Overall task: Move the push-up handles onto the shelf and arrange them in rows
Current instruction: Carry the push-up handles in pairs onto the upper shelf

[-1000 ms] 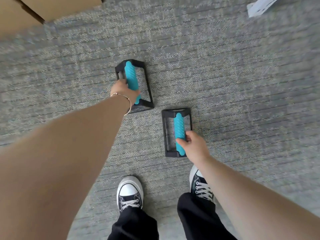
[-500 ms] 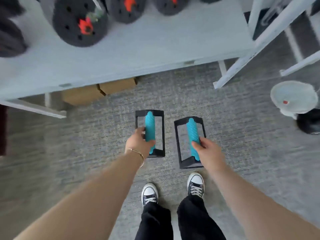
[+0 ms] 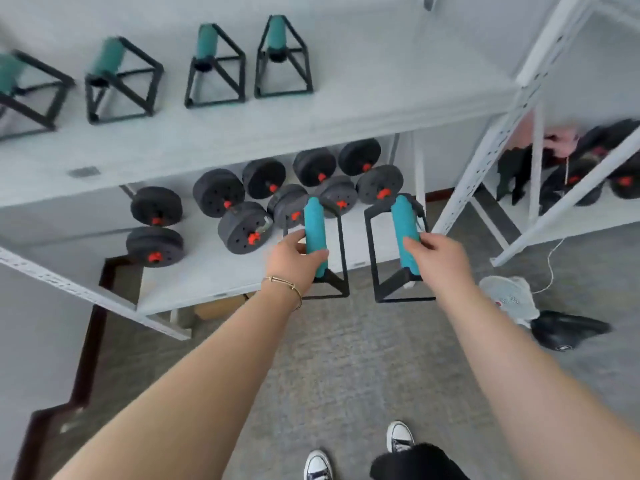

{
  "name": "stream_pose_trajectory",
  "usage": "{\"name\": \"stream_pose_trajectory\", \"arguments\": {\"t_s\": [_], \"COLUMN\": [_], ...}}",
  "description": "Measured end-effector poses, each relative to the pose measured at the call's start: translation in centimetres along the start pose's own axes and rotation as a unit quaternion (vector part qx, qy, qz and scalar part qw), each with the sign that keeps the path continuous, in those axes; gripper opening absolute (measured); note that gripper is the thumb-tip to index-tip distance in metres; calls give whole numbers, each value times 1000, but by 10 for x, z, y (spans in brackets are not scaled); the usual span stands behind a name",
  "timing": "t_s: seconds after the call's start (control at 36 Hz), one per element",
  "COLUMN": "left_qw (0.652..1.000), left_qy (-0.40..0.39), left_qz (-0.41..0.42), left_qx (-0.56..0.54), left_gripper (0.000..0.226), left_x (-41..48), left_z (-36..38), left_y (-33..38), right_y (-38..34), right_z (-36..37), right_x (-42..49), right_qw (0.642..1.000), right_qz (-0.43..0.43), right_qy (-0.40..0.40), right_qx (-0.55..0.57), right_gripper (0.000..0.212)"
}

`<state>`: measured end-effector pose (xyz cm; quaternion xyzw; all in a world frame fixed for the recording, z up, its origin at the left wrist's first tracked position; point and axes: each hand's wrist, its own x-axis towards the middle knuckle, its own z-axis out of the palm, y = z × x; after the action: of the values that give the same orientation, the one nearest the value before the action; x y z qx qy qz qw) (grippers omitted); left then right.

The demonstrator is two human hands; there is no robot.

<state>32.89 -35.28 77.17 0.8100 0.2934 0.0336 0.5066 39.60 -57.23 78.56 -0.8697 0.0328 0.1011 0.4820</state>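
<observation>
My left fingers (image 3: 313, 258) are wrapped round the teal grip of the left push-up handle (image 3: 317, 237), the left hand (image 3: 294, 263) clenched on it with a thin bracelet (image 3: 285, 284) at the wrist. My right fingers (image 3: 412, 244) curl round the teal grip of the right push-up handle (image 3: 403, 233), the right hand (image 3: 440, 259) closed on it. I hold both handles in the air side by side, apart from each other, in front of the lower shelf (image 3: 214, 271). At twelve o'clock from my hands, black dumbbells (image 3: 242, 209) with red collars lie on that lower shelf. Farther toward twelve, on the upper shelf (image 3: 381, 98), four more push-up handles (image 3: 214, 67) stand in a row running toward ten o'clock. At four o'clock a white fan (image 3: 507, 296) lies on the grey carpet (image 3: 346, 358). My sneakers (image 3: 317, 465) show at six.
</observation>
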Motion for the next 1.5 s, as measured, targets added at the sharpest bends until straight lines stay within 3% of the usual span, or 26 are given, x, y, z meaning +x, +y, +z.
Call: {"name": "stream_pose_trajectory", "arguments": {"t_s": [0.14, 0.25, 0.36, 0.47, 0.64, 0.78, 1.08, 1.28, 1.39, 1.5], "left_qw": [998, 993, 985, 982, 976, 979, 979, 989, 990, 991], "left_qy": [37, 50, 76, 123, 169, 157, 163, 126, 116, 94], "left_qz": [41, 43, 23, 31, 28, 5, -2, -3, -5, -3], "left_qx": [-20, -98, -152, -141, -136, -128, -119, -74, -86, -99], "left_gripper": [42, 28, 54, 48, 54, 53, 54, 48, 38, 43], "left_x": [2, 14, 29, 55, 99, 139, 245, 308, 326, 336], "left_z": [-18, -15, -2, 12, 26, 28, 17, 5, 9, 15], "left_y": [59, 100, 147, 195, 248, 266, 288, 290, 291, 290], "right_y": [-50, -77, -97, -117, -149, -175, -223, -237, -236, -232], "right_z": [-45, -79, -111, -137, -154, -152, -103, -69, -62, -62], "right_x": [26, 63, 109, 164, 229, 274, 364, 408, 422, 430], "right_qw": [999, 996, 993, 992, 988, 988, 990, 993, 995, 996], "right_qz": [-31, -61, -79, -97, -125, -107, -97, -71, -47, -37], "right_qy": [14, 14, -4, -39, -64, -76, -73, -68, -61, -55], "right_qx": [43, 67, 88, 71, 61, 81, 77, 67, 57, 63], "right_gripper": [20, 13, 9, 22, 20, 31, 22, 14, 19, 20]}}
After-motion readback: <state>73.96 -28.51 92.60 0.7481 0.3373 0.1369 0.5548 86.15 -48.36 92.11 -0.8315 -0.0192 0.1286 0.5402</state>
